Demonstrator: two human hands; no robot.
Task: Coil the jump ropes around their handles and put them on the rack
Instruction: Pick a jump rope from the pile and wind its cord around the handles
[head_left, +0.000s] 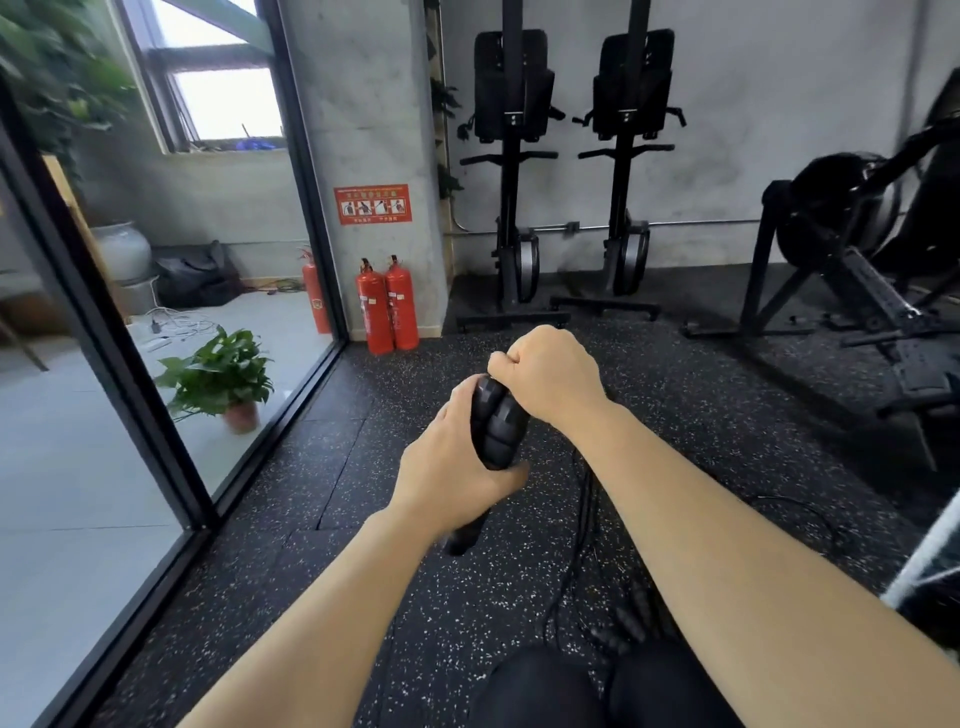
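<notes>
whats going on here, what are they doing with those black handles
A person is holding two black jump rope handles side by side in the left hand. The right hand is fisted at their top end, seemingly gripping the rope there. The rest of the rope trails loose over the speckled floor, so the coiling is not yet done. No rack is in view.

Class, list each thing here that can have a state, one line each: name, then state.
handles: side by side, tilted, held off the floor.
left hand: grips both handles together.
right hand: fingers curled at the handles' top; what they hold is hidden.
rope: loose, uncoiled on the floor.
fire extinguishers: standing upright.
</notes>
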